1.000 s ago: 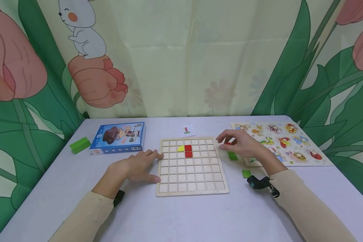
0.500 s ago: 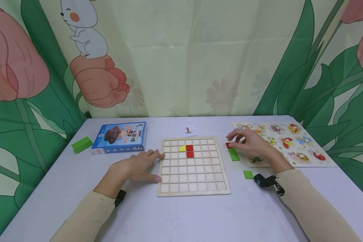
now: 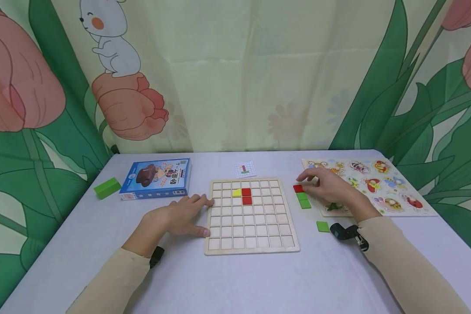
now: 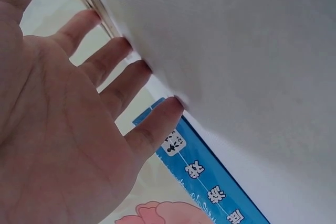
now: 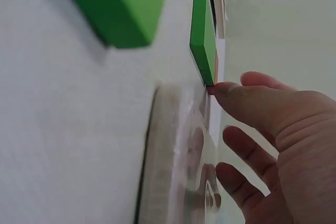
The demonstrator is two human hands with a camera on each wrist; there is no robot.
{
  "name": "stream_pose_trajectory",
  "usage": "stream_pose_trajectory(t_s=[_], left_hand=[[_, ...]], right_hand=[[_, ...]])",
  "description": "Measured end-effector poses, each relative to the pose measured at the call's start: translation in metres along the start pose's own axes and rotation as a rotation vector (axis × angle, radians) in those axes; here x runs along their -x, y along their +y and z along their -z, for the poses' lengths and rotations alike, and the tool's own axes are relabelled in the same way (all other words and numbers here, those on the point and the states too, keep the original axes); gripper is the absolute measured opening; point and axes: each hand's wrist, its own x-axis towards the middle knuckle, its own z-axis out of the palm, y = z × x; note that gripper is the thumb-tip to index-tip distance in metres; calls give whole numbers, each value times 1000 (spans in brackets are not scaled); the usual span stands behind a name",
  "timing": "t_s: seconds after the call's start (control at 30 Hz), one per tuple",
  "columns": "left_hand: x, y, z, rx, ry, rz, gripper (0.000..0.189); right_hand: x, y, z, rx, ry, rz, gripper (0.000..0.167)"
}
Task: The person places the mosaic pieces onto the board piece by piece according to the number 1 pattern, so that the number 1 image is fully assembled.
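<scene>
A red tile (image 3: pixel 298 188) is touched by the unclenched right hand (image 3: pixel 325 186); beyond the splayed left hand (image 3: pixel 180 216), a box (image 4: pixel 206 174) is marked “游戏”.

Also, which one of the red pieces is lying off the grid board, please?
The red piece on the table, by the right hand; the other two red pieces sit in squares of the grid board.

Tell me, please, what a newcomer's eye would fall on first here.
Most likely the central wooden grid, with two red tiles and a yellow tile in its far half. The left hand touches its left edge, and the right hand is at a third red tile, to the grid's right. Big pink tulips at both sides of the backdrop stand out.
</scene>
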Motion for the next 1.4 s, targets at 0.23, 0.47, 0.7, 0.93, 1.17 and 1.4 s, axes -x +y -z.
stream_pose_trajectory(t_s=[0.23, 0.47, 0.7, 0.93, 1.17, 1.4], left_hand=[[0, -1, -1, -15, -3, -14, 95], [1, 0, 0, -4, -18, -2, 96], [-2, 4, 2, -10, -2, -21, 92], [2, 1, 3, -24, -3, 1, 92], [1, 1, 4, -19, -3, -38, 90], [-2, 1, 3, -42, 2, -26, 91]], right_hand=[[-1, 2, 1, 40, -32, 13, 24], [-5, -1, -1, 48, -62, 108, 27], [-3, -5, -1, 79, -90, 107, 30], [0, -14, -7, 25, -88, 61, 37], [6, -19, -5, -66, -57, 36, 37], [12, -23, 0, -144, -42, 26, 34]])
